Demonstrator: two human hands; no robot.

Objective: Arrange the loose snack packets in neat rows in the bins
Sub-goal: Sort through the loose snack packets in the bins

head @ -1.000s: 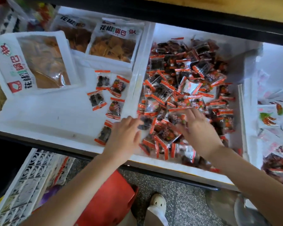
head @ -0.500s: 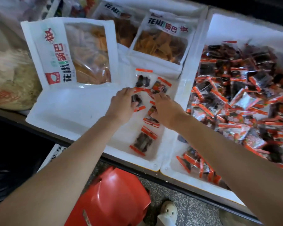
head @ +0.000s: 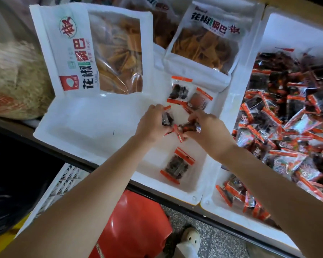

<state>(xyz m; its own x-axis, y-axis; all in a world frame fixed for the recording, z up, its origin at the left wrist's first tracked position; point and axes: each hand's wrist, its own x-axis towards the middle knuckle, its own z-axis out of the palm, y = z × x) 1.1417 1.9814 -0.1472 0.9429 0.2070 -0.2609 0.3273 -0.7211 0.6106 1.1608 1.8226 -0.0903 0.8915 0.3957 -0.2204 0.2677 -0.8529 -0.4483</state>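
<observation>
In the left foam bin [head: 93,118], white and shallow, large window bags of chips along the far side: one big bag [head: 104,53] propped over the far left corner, a second big bag [head: 203,40] leaning at the far right, and a third bag [head: 162,25] partly hidden behind and between them. On the same bin's floor, three small orange-edged packets lying flat: a far packet [head: 179,91] just below the second big bag, a tilted packet [head: 199,100] touching its right side, and a near packet [head: 176,165] alone toward the front wall, well apart from the other two. In the right foam bin [head: 280,28], just beside across the adjoining walls, a loose heap of packets [head: 287,118], piled without order over most of the floor. Over the middle of the left bin, between the far pair and the near packet: left hand [head: 150,123], fingers curled round a dark packet [head: 167,118], and right hand [head: 207,127], pinching a reddish packet [head: 186,128] by its crumpled body, orange ends close together. Half a second ago, those two flat on the bin floor under both palms; now raised off it and gripped. Far, tilted and near packets unmoved. A second ago, both hands over at the front edge of the heap.
</observation>
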